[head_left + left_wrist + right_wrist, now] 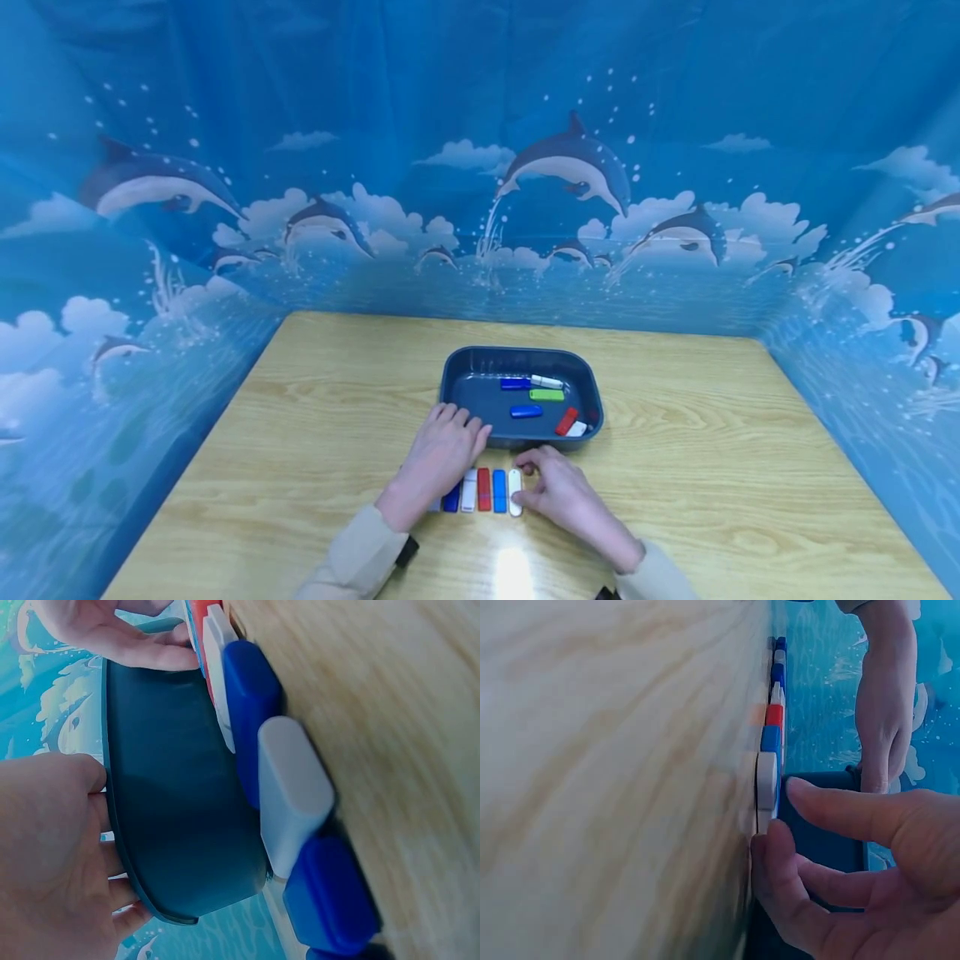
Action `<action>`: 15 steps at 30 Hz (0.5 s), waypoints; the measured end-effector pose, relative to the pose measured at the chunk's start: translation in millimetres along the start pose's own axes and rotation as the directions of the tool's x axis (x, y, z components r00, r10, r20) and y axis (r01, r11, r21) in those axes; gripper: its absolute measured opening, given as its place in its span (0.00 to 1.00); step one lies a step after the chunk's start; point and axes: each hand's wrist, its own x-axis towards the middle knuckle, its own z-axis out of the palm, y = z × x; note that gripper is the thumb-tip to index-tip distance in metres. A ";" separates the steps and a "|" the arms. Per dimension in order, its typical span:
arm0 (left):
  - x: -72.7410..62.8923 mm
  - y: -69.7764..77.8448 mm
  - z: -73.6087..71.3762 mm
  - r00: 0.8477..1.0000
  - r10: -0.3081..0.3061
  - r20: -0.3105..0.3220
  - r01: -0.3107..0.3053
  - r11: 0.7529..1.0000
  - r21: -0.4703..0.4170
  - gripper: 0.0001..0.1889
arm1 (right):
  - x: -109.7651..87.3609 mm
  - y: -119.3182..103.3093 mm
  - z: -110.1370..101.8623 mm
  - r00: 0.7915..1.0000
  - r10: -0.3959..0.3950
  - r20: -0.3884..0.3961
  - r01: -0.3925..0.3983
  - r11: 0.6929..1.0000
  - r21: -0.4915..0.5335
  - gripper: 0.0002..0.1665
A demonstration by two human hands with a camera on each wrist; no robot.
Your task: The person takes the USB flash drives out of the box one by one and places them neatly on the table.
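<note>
Head cam: right hand [562, 492] curves, thumb and fingers apart, at the white stick [515, 482], lower centre, probably squaring up the row [483, 490]; left hand [442, 437] lies over the bin's rim [597, 400], maybe steadying it; fingertips hidden, can't tell if it's gripping

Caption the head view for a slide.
Left grip at the dark tray, right grip beside the white stick ending a row of sticks.

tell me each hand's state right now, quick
Left hand: at the rim of the dark bin; cannot tell if it grips.
Right hand: open, by the white stick.
</note>
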 end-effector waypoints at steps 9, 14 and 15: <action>0.6 0.9 -1.6 1.000 -0.016 0.011 0.016 1.000 -0.012 0.19 | -3.5 0.3 -13.0 0.990 -0.096 -0.103 0.096 0.995 -0.002 0.08; 0.3 1.2 -1.8 1.000 -0.017 0.021 0.017 1.000 -0.006 0.19 | 4.8 1.0 -33.2 0.968 -0.155 -0.195 0.162 0.987 0.019 0.06; 0.5 1.3 -1.6 0.999 -0.018 0.028 0.019 1.000 -0.003 0.20 | 7.8 1.6 -38.8 0.961 -0.168 -0.219 0.176 0.984 0.018 0.06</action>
